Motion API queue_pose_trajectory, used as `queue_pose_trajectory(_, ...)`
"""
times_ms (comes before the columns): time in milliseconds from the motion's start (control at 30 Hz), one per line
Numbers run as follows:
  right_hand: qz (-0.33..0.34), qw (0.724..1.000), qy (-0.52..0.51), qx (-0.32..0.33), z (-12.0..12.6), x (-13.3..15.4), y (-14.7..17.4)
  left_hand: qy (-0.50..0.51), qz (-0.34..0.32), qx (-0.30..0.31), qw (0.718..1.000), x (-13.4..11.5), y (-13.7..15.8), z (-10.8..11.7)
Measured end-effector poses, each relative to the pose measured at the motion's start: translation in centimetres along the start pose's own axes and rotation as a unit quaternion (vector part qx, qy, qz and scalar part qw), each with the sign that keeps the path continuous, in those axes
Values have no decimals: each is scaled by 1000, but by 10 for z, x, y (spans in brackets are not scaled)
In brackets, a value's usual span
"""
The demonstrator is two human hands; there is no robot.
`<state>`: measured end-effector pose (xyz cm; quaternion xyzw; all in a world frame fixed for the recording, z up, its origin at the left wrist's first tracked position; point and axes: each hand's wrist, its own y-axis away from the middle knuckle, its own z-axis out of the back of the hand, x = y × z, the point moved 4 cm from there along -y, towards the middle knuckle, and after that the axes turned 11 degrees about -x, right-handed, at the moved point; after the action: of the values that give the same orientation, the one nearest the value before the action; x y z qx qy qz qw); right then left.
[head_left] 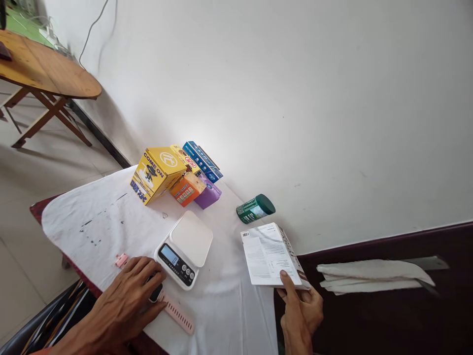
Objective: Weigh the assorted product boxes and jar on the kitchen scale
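Observation:
My left hand (129,296) is closed around a smartwatch (176,311) with a pink strap at the front of the cloth-covered table. The strap's holed end lies out to the right, and its pink buckle end (121,260) shows beyond my knuckles. Most of the dark watch face is hidden under my fingers. Just right of this hand sits a white digital scale (192,239), its display lit and its plate bare. At the table's right edge, my right hand (301,313) grips the near corner of a white box (268,259) with fine print and a barcode, thumb on top.
A green canister (255,208) stands by the wall behind the white box. Grouped at the back are a yellow box (157,175), an orange box (186,191), a purple pack (208,192) and a blue box (202,160). A wooden folding table (55,69) is far left.

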<state>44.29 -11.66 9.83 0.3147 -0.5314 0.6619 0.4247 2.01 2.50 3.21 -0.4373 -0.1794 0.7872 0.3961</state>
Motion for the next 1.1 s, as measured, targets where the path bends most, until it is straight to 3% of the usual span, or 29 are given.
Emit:
queue_pose_trajectory(100, -45, 998, -51, 11, -3, 29, 37, 30, 23, 12, 999, 0, 1, 2)
queue_pose_trajectory(267, -14, 992, -82, 98, -25, 75, 89, 76, 82, -11, 994, -3, 4, 15)
queue_pose_trajectory(433, 2, 982, -104, 156, -43, 102, 121, 95, 136, 3, 986, 3, -7, 22)
queue_pose_trajectory(533, 2, 980, -109, 169, -48, 112, 130, 94, 170, 24, 981, 15, -20, 13)
queue_pose_trajectory(733, -4, 979, -97, 179, -51, 125, 134, 130, 173, 102, 971, 27, -52, -3)
queue_pose_trajectory(1100, 1, 979, -80, 189, -52, 108, 123, 166, 202, 176, 949, 21, -75, -10)
